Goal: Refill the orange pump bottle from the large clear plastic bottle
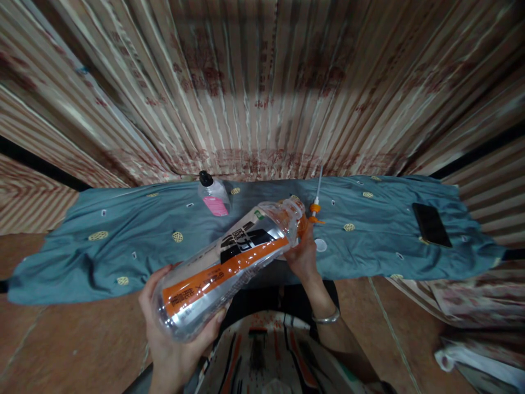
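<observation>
The 2 hands share the large labelled bottle, held aslant over the near edge of the blue-green cloth: the left hand cups its base, probably to bear the weight, while the right hand holds it near the neck, seemingly for steadiness. The orange pump lies just beside that neck, presumably for easy reach.

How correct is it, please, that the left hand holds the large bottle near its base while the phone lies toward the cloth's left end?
Not quite: the head view shows the phone toward the right end of the cloth. The left hand does hold the large bottle near its base.
</observation>
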### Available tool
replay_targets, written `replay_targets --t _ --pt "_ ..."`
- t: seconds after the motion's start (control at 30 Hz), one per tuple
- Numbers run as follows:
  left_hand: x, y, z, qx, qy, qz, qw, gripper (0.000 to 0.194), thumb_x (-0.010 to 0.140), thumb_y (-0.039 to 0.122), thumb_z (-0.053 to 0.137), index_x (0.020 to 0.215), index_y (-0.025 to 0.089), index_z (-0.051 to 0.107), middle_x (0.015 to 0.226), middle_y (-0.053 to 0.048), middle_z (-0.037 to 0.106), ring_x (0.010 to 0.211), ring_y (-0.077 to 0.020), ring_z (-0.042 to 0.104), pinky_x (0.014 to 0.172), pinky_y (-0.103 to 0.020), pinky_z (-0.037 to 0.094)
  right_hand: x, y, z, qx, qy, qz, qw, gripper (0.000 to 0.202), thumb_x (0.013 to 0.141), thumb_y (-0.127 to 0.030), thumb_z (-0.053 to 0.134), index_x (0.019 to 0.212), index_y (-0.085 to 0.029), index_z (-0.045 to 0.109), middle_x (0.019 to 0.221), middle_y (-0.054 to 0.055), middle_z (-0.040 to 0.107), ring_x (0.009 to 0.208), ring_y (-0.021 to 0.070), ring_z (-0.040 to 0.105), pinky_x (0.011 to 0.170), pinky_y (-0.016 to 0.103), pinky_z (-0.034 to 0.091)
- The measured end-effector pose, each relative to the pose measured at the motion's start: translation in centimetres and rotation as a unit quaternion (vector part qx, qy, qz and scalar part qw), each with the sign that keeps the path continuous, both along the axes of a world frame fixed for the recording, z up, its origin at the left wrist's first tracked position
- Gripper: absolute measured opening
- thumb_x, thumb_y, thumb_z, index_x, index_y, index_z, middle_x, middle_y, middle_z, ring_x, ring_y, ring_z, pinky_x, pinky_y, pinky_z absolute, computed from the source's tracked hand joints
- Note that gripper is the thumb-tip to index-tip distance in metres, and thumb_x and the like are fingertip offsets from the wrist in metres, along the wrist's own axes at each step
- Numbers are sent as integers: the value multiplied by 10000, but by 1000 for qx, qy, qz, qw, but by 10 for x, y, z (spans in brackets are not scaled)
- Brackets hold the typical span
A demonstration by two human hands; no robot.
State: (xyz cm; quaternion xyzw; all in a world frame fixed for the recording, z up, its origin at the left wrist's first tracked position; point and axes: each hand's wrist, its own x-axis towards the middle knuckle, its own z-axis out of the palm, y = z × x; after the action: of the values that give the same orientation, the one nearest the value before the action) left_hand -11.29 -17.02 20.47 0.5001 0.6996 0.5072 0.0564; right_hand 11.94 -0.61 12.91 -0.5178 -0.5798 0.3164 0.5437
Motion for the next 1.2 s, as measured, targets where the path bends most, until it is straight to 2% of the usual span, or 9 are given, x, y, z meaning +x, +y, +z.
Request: replay_targets --t 0.13,0.37,0.57,0.7,0.87,1.2 --pt "-8 -4 -7 -17 21 -24 999 951 696 471 965 1528 370 516 1301 -81 699 1053 -329 766 842 -508 699 2 1 -2 1 -2 3 1000 826 813 -569 892 1483 -218 560 1355 170 803 1230 364 801 1041 534 674" --pt "-4 -3 -3 0 49 -12 999 935 714 510 949 1532 356 524 1348 -86 675 1088 -337 754 881 -502 671 2 2 -4 3 -10 -2 1000 841 804 -571 877 1497 -217 559 1334 163 800 1271 372 779 1090 544 644" --pt "-2 -3 -3 4 41 -12 999 927 706 505 959 1496 249 545 1322 -125 685 1077 -322 760 893 -466 649 1 2 -4 -4 -1 -2 1000 858 783 -576 876 1499 -213 572 1385 179 783 1293 379 770 1108 538 630" --pt "-2 -2 -4 14 35 -4 999 987 648 524 993 1486 243 554 1339 -122 687 1093 -318 750 899 -449 642 2 2 -4 -8 -3 3 1000 868 784 -565 866 1522 -225 562 1392 171 782 1315 373 761 1123 542 622" --pt "-9 -5 -7 5 79 -28 996 960 745 474 951 1577 256 524 1396 -127 664 1127 -304 748 913 -430 646 1 1 -2 8 2 6 1000 856 797 -563 864 1525 -228 564 1415 179 776 1369 376 739 1150 541 611" --pt "2 -1 -1 28 52 -14 998 985 692 533 976 1540 251 562 1370 -108 673 1117 -295 738 920 -407 626 2 2 -6 7 -18 -7 1000 850 807 -589 868 1509 -223 560 1381 178 785 1271 377 784 1084 577 653"
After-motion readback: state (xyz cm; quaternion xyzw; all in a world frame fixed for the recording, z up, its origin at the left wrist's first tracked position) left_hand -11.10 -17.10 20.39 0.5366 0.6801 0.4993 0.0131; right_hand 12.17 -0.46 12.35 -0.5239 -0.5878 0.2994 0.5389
